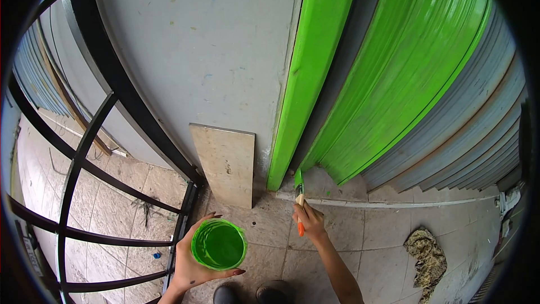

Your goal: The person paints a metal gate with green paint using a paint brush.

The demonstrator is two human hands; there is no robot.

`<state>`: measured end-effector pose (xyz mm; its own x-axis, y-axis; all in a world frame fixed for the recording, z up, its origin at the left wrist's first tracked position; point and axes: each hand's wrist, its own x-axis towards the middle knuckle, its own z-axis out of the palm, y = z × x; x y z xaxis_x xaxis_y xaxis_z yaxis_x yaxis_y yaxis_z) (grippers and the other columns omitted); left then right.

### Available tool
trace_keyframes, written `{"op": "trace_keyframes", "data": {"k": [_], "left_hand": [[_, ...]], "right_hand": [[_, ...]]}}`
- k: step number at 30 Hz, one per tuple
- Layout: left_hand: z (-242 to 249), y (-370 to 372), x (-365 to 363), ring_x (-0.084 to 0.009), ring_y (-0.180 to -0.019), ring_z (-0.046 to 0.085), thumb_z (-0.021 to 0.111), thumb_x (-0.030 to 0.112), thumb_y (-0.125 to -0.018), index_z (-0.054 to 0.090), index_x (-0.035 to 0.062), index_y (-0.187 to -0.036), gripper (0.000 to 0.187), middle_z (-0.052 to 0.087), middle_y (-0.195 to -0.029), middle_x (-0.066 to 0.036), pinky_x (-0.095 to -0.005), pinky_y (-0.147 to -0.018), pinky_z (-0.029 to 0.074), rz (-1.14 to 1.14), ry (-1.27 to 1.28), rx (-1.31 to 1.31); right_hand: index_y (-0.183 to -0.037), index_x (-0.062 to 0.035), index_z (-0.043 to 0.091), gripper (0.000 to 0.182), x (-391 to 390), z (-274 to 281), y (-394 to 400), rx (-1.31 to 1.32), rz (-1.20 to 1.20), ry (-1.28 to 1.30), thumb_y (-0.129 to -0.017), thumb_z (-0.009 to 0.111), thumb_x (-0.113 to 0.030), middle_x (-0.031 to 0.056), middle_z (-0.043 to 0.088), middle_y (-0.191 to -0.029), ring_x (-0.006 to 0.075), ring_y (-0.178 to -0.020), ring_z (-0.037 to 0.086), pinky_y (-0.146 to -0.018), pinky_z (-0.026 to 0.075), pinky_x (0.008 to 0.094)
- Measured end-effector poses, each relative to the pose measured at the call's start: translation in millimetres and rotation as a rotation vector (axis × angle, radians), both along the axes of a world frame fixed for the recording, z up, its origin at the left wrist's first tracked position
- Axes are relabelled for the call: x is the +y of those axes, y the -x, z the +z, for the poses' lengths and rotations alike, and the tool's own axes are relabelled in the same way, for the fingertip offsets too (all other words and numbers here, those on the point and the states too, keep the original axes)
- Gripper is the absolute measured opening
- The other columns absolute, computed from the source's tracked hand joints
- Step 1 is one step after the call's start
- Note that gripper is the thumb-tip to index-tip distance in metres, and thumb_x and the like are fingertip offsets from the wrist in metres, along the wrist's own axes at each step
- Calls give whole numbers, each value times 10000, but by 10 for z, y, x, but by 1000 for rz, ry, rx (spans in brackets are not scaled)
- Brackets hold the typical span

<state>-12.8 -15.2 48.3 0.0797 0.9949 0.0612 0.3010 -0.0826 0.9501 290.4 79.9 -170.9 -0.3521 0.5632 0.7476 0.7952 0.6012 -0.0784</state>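
My left hand (188, 259) is wrapped round a tub of green paint (219, 244), its rim smeared with green. In my right hand (311, 222) is a paintbrush (300, 198) with a pale and orange handle, its bristles coated green. The brush tip points up at the foot of the gap between a green-painted post (315, 73) and a green-painted corrugated metal panel (394, 79). Along that gap runs a dark grey strip (350, 50). Wet-looking streaks show on the panel.
Bare grey corrugated metal (455, 129) continues at right. A board (225, 163) leans on the grey wall (197, 50). A black metal frame (84, 152) stands at left. A patterned cloth (426, 256) lies on the tiled floor (360, 236). My dark shoes (274, 291) show below.
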Motion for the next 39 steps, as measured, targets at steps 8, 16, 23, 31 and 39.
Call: {"op": "trace_keyframes", "data": {"k": [8,16,23,31,39], "left_hand": [[-14,10,11,-167,-1040,616,954,334,-490,432,-89,-1294,1048,641,-1116,-124,-322,-971,462,3,-15,10],[-27,-20,-26,-163,-1044,614,953,334,-490,426,-92,-1295,1052,640,-1118,-124,-324,-974,460,-4,6,26],[-65,-43,-21,-167,-1053,611,954,328,-485,430,-95,-1295,1053,637,-1129,-130,-327,-980,455,-19,2,10],[-67,-29,-58,-178,-1063,609,956,325,-483,445,-96,-1284,1040,630,-1149,-142,-331,-986,453,-8,12,-15],[-26,-70,-53,-174,-1058,611,957,313,-487,446,-93,-1282,1029,631,-1142,-137,-333,-981,458,-21,16,-8]], "right_hand": [[-999,-74,646,289,46,-9,47,3,-64,-29,-714,678,-43,139,683,-947,195,-697,701,-558,597,249],[-1011,-13,646,181,-241,114,262,661,-64,254,-830,647,-19,159,696,-914,208,-758,706,-620,576,295],[-1044,39,629,150,-168,34,576,1238,-36,374,-936,570,-48,161,693,-926,216,-877,694,-744,582,306],[-1038,64,600,192,-79,400,690,1299,-9,267,-952,561,-103,171,668,-978,238,-891,686,-798,575,329],[-1024,53,622,197,7,62,759,1271,-45,328,-958,560,-121,165,694,-922,193,-861,686,-779,575,308]]}}
